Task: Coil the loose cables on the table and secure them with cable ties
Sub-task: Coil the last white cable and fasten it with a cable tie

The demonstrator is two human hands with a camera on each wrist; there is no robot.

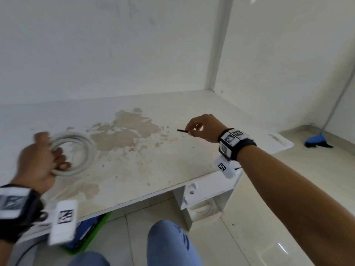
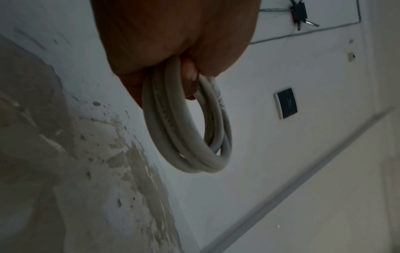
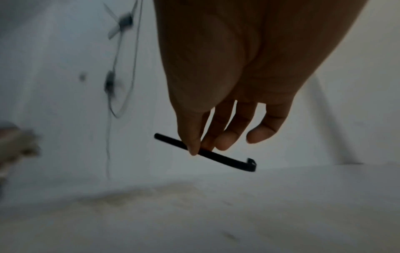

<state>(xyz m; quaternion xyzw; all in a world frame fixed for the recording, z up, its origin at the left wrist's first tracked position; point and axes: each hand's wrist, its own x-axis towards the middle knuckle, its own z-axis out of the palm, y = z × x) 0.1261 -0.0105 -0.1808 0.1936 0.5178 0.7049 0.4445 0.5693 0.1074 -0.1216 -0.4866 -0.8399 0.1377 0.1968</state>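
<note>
the left hand (image 1: 39, 160) curls its fingers through a coil (image 1: 76, 152) of pale grey cable, several loops gathered into one ring, raised just above the desk (image 1: 134, 169) at its left side. print runs along one loop but is too blurred to read. the right hand (image 1: 206, 128) pinches a short black tie (image 3: 205, 153) between thumb and forefinger, its small head at the free end, held over the desk well right of the coil. the desk is white with a broad brown stain (image 1: 124, 131) between the hands. a green crate (image 1: 92, 233) sits under the desk, and a blue broom (image 1: 317, 142) rests on the floor at right.
</note>
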